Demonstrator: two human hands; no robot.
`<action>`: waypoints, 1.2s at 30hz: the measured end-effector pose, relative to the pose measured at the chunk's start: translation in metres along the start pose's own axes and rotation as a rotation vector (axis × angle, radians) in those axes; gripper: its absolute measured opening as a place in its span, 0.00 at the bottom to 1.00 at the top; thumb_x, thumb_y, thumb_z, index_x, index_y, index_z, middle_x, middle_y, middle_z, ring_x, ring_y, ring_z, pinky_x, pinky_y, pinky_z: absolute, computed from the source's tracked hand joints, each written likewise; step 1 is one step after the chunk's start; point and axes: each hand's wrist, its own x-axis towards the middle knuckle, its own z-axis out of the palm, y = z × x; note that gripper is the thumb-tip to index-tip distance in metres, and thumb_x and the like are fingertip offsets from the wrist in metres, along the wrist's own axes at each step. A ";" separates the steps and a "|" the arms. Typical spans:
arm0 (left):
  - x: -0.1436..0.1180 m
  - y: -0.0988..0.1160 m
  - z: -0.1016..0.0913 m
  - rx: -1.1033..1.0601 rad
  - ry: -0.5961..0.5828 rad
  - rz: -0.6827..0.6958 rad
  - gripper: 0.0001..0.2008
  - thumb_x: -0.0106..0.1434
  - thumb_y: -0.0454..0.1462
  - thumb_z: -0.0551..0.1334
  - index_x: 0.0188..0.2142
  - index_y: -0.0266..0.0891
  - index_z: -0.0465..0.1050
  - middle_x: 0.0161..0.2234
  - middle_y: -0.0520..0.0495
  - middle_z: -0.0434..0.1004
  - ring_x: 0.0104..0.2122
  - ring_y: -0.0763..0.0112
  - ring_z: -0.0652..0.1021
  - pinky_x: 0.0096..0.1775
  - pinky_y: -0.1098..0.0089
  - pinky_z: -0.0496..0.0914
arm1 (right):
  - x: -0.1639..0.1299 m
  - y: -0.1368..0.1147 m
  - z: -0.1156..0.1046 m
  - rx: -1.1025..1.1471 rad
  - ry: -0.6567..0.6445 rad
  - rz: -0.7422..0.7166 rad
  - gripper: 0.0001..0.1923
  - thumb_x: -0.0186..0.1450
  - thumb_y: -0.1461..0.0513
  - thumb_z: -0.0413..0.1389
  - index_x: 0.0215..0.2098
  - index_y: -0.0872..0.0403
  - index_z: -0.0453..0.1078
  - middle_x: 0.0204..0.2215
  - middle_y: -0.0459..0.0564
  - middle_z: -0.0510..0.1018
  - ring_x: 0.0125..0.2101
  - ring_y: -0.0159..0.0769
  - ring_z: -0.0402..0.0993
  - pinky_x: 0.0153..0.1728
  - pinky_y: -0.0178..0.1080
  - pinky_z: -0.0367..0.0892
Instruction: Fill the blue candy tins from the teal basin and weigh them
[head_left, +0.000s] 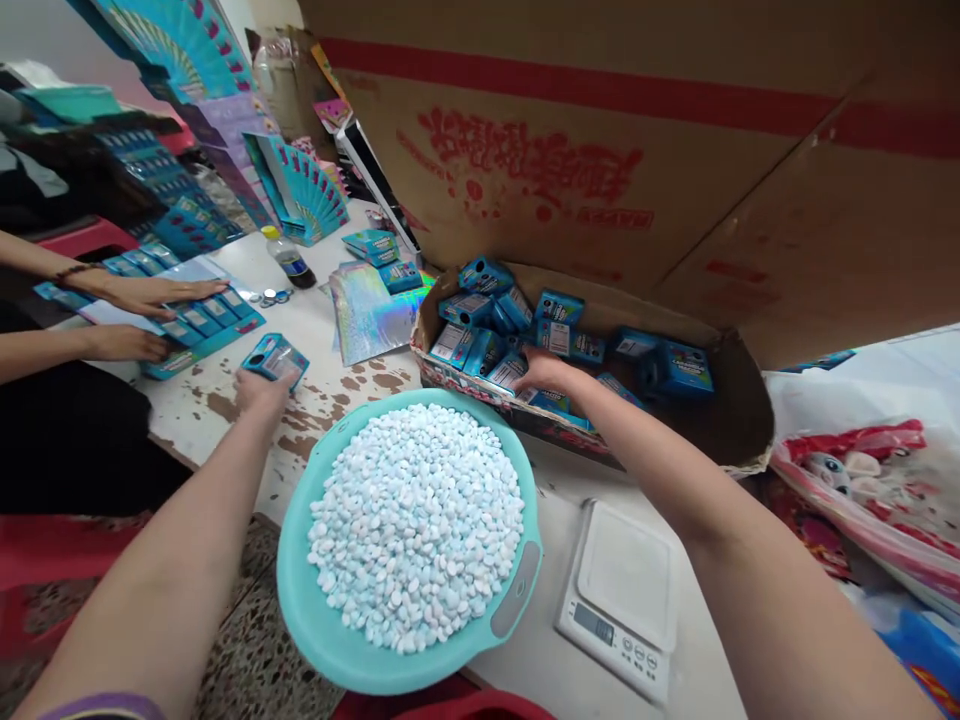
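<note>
The right hand is reaching into the carton at the tabletop's far edge, fingers closing on a blue box directly beneath them, while the left hand is gripping another box near the left edge.

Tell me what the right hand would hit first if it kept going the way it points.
Probably the small blue boxes piled in the cardboard tray; the right hand already reaches among them, pointing up-left, though depth is unclear.
</note>
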 end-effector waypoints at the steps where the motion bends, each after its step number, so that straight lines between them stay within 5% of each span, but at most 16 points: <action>1: 0.001 0.002 -0.001 0.025 0.022 -0.059 0.28 0.51 0.54 0.65 0.28 0.44 0.45 0.29 0.54 0.64 0.40 0.61 0.73 0.41 0.58 0.66 | 0.001 0.002 0.001 0.006 -0.015 0.004 0.28 0.24 0.67 0.74 0.24 0.52 0.72 0.25 0.48 0.78 0.36 0.52 0.77 0.41 0.49 0.70; 5: -0.027 0.036 -0.020 0.112 0.140 -0.203 0.27 0.57 0.50 0.63 0.47 0.32 0.62 0.48 0.37 0.69 0.53 0.49 0.70 0.50 0.48 0.65 | -0.008 0.004 -0.015 0.047 -0.051 -0.015 0.23 0.30 0.63 0.74 0.24 0.52 0.72 0.23 0.45 0.77 0.33 0.47 0.76 0.40 0.50 0.71; 9: -0.092 0.120 -0.052 -0.009 0.032 0.076 0.21 0.62 0.47 0.61 0.52 0.39 0.69 0.52 0.42 0.72 0.56 0.59 0.70 0.54 0.56 0.67 | -0.056 -0.014 -0.048 0.237 0.161 -0.174 0.25 0.40 0.56 0.72 0.34 0.54 0.74 0.29 0.45 0.80 0.31 0.40 0.76 0.38 0.47 0.73; 13: -0.153 0.189 -0.059 -0.113 -0.588 0.349 0.24 0.66 0.48 0.55 0.59 0.44 0.64 0.58 0.43 0.70 0.57 0.60 0.69 0.58 0.56 0.64 | -0.141 -0.036 -0.055 0.452 0.220 -0.288 0.25 0.47 0.53 0.70 0.41 0.53 0.73 0.34 0.46 0.81 0.34 0.39 0.77 0.37 0.42 0.74; 15: -0.174 0.205 -0.053 -0.013 -0.719 0.450 0.30 0.64 0.53 0.57 0.61 0.44 0.61 0.61 0.40 0.65 0.60 0.53 0.65 0.59 0.51 0.61 | -0.179 -0.040 -0.044 0.516 0.195 -0.257 0.23 0.49 0.54 0.70 0.39 0.52 0.72 0.34 0.45 0.82 0.34 0.39 0.78 0.36 0.40 0.74; 19: -0.193 0.217 -0.037 0.245 -0.648 0.524 0.32 0.60 0.57 0.57 0.57 0.41 0.67 0.57 0.34 0.65 0.55 0.44 0.66 0.53 0.47 0.62 | -0.224 -0.031 -0.015 0.704 0.177 -0.121 0.23 0.49 0.53 0.70 0.40 0.52 0.72 0.39 0.49 0.82 0.38 0.42 0.79 0.41 0.45 0.75; 24: -0.192 0.220 -0.024 0.305 -0.564 0.574 0.18 0.65 0.48 0.54 0.43 0.38 0.74 0.42 0.37 0.74 0.41 0.54 0.71 0.41 0.58 0.66 | -0.241 -0.018 0.006 0.919 0.286 0.088 0.27 0.50 0.51 0.69 0.43 0.53 0.71 0.40 0.53 0.82 0.39 0.47 0.80 0.42 0.51 0.75; 28: -0.190 0.216 -0.017 0.209 -0.486 0.531 0.11 0.65 0.39 0.54 0.38 0.38 0.74 0.34 0.42 0.75 0.36 0.61 0.74 0.35 0.65 0.67 | -0.247 -0.024 0.011 0.898 0.312 0.057 0.31 0.49 0.53 0.70 0.48 0.51 0.69 0.42 0.52 0.82 0.40 0.45 0.80 0.43 0.49 0.75; 33: -0.187 0.216 -0.015 -0.052 -0.402 0.289 0.09 0.62 0.38 0.57 0.36 0.38 0.75 0.36 0.43 0.79 0.35 0.65 0.77 0.34 0.68 0.69 | -0.262 -0.045 0.007 0.669 0.205 -0.014 0.21 0.52 0.51 0.68 0.39 0.52 0.72 0.33 0.46 0.81 0.32 0.37 0.76 0.35 0.39 0.73; 36: -0.181 0.224 -0.022 -0.407 -0.379 -0.022 0.07 0.58 0.38 0.59 0.31 0.39 0.74 0.32 0.48 0.78 0.33 0.68 0.76 0.35 0.70 0.70 | -0.271 -0.063 0.005 0.499 0.070 -0.021 0.19 0.55 0.49 0.65 0.38 0.53 0.72 0.31 0.46 0.79 0.30 0.35 0.74 0.32 0.36 0.70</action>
